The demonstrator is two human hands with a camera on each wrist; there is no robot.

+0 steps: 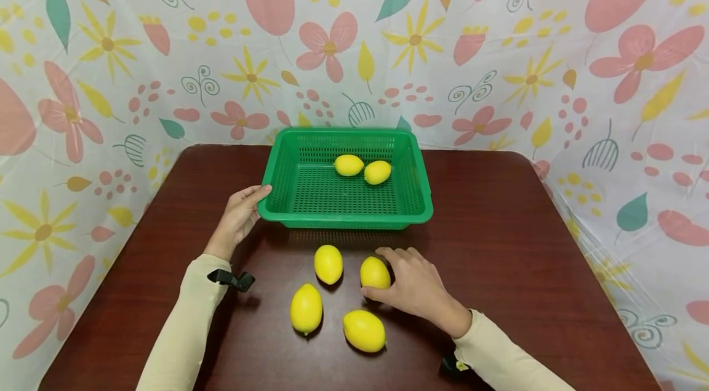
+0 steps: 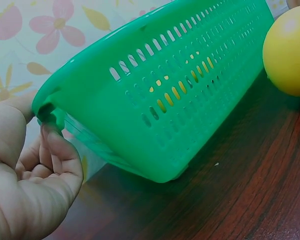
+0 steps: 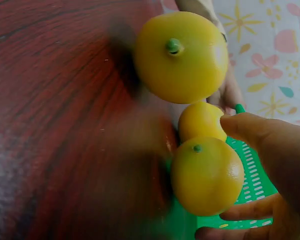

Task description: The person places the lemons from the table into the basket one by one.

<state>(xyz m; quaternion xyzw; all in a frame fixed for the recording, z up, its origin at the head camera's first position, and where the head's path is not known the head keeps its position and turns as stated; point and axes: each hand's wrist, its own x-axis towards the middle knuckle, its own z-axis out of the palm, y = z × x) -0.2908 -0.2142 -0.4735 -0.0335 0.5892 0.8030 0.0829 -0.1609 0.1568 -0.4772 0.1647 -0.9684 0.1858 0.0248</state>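
Observation:
My left hand (image 1: 239,218) pinches the left front rim of a green plastic basket (image 1: 343,218), its thumb on top and fingers curled under the edge. Two lemons (image 1: 349,165) lie inside, toward the back right. My right hand (image 1: 415,283) reaches around a lemon (image 1: 374,273) on the table, thumb at its near side and fingers at its far side. In the right wrist view a small gap shows between the thumb (image 3: 245,127) and that lemon (image 3: 207,175). Three more lemons lie close by: one left (image 1: 328,265), one front left (image 1: 306,309) and one nearest (image 1: 364,330).
The dark brown wooden table (image 1: 487,212) carries the basket near its back edge. A flowered curtain (image 1: 332,40) hangs behind and along both sides. Black straps (image 1: 231,280) sit around the wrists over light sleeves.

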